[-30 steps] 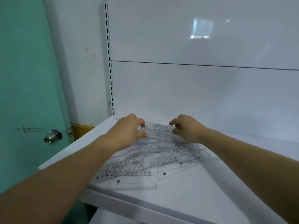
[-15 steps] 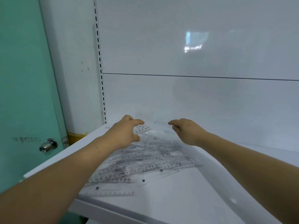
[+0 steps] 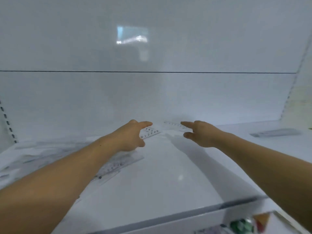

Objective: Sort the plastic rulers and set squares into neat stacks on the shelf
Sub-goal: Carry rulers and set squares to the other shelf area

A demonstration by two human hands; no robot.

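While most clear rulers and set squares lie as a loose overlapping heap on the left of the shelf, a low tidy stack sits far right near the back wall, so sorting looks begun, with the bulk left. Left hand pinches a numbered clear piece between thumb and forefinger, raised mid-shelf toward the back; right hand pinches a graduated clear strip likewise, its other fingers loose; one item or two, cannot tell, as the plastic is too transparent.
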